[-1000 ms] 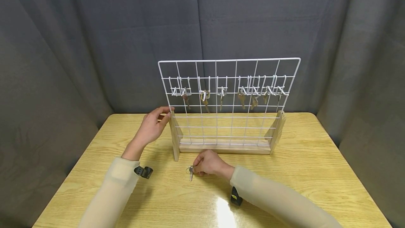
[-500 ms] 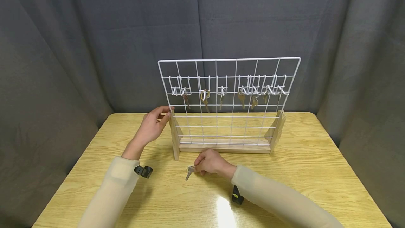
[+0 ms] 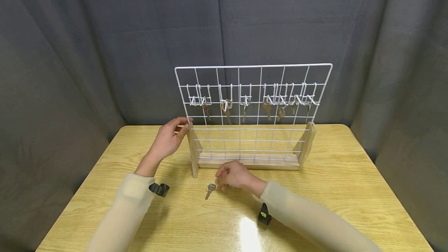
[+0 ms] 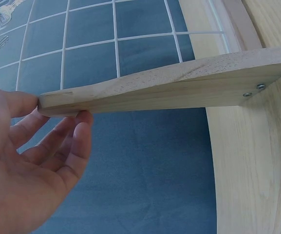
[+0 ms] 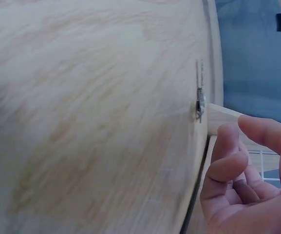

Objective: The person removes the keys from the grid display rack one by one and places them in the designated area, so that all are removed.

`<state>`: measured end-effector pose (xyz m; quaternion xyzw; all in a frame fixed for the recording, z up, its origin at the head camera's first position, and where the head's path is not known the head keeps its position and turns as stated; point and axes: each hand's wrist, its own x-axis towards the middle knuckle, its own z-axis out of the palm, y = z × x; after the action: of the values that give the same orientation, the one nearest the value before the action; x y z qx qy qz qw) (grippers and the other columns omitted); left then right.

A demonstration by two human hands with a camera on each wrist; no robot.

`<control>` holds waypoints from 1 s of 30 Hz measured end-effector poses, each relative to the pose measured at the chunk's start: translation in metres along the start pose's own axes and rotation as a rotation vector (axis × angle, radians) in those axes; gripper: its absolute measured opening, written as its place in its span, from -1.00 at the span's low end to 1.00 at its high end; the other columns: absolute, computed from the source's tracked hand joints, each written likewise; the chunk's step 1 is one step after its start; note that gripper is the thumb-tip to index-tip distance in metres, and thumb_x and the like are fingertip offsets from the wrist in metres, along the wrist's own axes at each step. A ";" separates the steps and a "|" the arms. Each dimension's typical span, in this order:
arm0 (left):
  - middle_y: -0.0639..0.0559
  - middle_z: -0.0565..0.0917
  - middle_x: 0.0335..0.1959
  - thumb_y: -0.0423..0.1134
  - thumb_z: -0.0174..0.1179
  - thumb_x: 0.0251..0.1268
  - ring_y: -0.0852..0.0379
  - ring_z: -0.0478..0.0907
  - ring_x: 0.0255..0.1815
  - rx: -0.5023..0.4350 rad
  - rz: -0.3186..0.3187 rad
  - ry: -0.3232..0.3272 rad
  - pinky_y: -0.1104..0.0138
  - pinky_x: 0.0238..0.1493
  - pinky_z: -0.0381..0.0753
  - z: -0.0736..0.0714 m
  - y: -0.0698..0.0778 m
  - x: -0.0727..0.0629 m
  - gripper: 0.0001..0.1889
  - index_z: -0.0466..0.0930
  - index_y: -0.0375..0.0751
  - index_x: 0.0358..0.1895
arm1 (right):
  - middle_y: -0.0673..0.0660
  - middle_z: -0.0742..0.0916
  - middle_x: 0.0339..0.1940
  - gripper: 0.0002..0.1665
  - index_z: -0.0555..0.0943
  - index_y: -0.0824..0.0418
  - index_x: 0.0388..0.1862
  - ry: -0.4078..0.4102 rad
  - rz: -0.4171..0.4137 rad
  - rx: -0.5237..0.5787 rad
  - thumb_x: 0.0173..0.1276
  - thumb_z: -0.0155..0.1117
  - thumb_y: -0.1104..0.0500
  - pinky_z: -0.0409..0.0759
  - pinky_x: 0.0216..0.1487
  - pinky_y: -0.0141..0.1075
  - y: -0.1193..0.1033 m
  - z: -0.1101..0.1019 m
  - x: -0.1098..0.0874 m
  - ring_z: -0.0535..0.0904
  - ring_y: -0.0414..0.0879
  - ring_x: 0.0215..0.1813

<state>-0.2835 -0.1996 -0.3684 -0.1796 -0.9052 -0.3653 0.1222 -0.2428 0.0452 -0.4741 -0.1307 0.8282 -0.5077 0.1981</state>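
A small silver key on a split ring lies flat on the table, just in front of a wire key rack's wooden base. My right hand hovers right beside the key, its fingers loosely bent around nothing. In the right wrist view the key shows apart from the fingertips. With thumb and fingertips, my left hand holds the upper end of the rack's left wooden upright. Several keys hang from white hooks on the grid; the far-left hook bears no key.
The rack's right upright stands on the far side of the base. A dark grey curtain hangs close behind the table and along both sides.
My right hand has let go of the key and drawn slightly up and to the right. The key turned a little and now lies flat. The left hand has stayed in place.
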 end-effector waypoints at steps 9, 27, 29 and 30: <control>-0.23 0.65 0.16 -0.16 0.01 0.58 -0.23 0.65 0.11 0.001 0.017 0.005 -0.05 0.11 0.64 0.002 -0.002 0.000 -0.65 0.56 -0.15 0.28 | 0.09 0.76 -0.40 -0.88 0.69 0.24 -0.17 0.000 -0.069 0.017 0.34 0.29 0.27 0.44 -0.54 -0.36 -0.010 -0.009 -0.005 0.72 0.08 -0.34; -0.19 0.65 0.16 -0.17 0.00 0.59 -0.20 0.65 0.07 0.012 0.002 -0.010 -0.04 0.06 0.64 0.000 0.000 0.000 -0.66 0.57 -0.14 0.27 | 0.20 0.75 -0.31 -0.80 0.69 0.27 -0.10 0.015 -0.076 0.092 0.35 0.33 0.21 0.40 -0.49 -0.36 -0.030 -0.019 -0.009 0.69 0.30 -0.17; -0.18 0.65 0.16 -0.17 0.00 0.59 -0.19 0.65 0.07 0.011 -0.002 -0.012 -0.04 0.06 0.64 0.000 0.000 0.001 -0.66 0.57 -0.13 0.26 | 0.26 0.76 -0.27 -0.81 0.69 0.27 -0.09 0.015 -0.088 0.096 0.37 0.31 0.21 0.42 -0.48 -0.34 -0.032 -0.021 -0.010 0.69 0.30 -0.15; -0.17 0.65 0.15 -0.16 0.00 0.59 -0.19 0.65 0.07 0.010 -0.003 -0.013 -0.04 0.06 0.64 0.000 0.000 0.001 -0.66 0.57 -0.13 0.27 | 0.27 0.76 -0.25 -0.82 0.69 0.25 -0.10 0.018 -0.096 0.098 0.38 0.30 0.21 0.43 -0.48 -0.34 -0.034 -0.021 -0.011 0.68 0.30 -0.16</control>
<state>-0.2843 -0.1993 -0.3686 -0.1800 -0.9081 -0.3597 0.1166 -0.2423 0.0515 -0.4330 -0.1556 0.7968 -0.5578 0.1723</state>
